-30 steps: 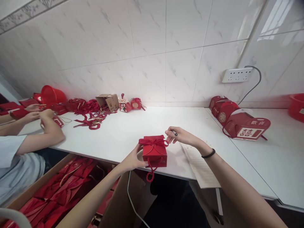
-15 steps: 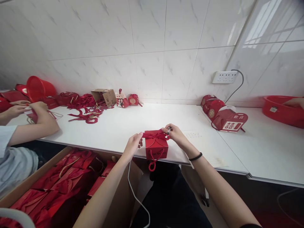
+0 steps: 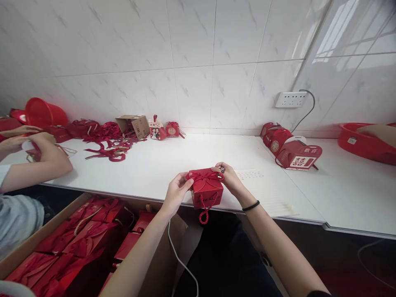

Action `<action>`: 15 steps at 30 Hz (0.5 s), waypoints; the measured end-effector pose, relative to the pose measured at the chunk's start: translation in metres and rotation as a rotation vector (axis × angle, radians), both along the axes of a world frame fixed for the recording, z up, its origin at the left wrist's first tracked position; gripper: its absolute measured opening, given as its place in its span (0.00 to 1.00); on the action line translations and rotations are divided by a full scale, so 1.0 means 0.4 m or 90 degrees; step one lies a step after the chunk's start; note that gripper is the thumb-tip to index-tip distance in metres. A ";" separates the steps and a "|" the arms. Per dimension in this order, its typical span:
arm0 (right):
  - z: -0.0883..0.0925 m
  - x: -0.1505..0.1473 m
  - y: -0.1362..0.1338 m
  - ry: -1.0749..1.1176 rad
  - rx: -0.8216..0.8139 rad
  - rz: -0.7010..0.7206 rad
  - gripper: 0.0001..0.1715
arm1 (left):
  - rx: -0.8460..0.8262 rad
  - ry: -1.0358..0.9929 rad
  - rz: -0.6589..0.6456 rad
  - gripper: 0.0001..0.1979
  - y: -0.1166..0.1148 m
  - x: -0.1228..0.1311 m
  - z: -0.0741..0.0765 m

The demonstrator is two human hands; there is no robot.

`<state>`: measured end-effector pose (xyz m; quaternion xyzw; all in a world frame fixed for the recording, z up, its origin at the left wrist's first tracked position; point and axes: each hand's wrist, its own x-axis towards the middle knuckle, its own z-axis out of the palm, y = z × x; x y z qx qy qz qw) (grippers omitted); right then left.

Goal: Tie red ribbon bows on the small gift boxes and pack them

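A small red gift box (image 3: 208, 199) stands at the table's front edge, tied on top with a red ribbon bow (image 3: 205, 176). Its twisted red cord handle (image 3: 203, 216) hangs down the near side, past the edge. My left hand (image 3: 177, 193) is closed on the box's left upper corner, thumb on top by the ribbon's left end. At the right end of the bow, my right hand (image 3: 229, 178) pinches the ribbon. A small dark and silvery thing (image 3: 222, 169) shows at its fingers, too small to name.
Lower left, a carton (image 3: 66, 220) holds several red gift boxes. Loose ribbons (image 3: 108, 152) lie near a small cardboard box (image 3: 140, 127). Decorated boxes (image 3: 298, 154) line the right side, before a red basin (image 3: 352, 144). A co-worker's arms (image 3: 46, 159) are at far left.
My left hand has shifted from holding out the ribbon's left end to gripping the box's left corner. The box has turned slightly and sits a little farther right; my right hand stays at the bow.
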<state>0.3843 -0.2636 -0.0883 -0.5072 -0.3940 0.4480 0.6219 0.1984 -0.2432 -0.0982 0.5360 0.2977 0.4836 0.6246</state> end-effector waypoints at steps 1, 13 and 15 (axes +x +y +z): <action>-0.002 -0.001 -0.004 0.018 0.008 0.005 0.24 | -0.010 -0.016 0.006 0.20 0.000 0.001 -0.004; -0.022 0.002 -0.026 0.010 0.080 -0.111 0.20 | -0.087 -0.069 -0.027 0.21 0.004 -0.024 -0.031; -0.018 0.005 -0.032 -0.044 0.077 -0.103 0.19 | -0.078 -0.022 -0.032 0.17 0.001 -0.031 -0.024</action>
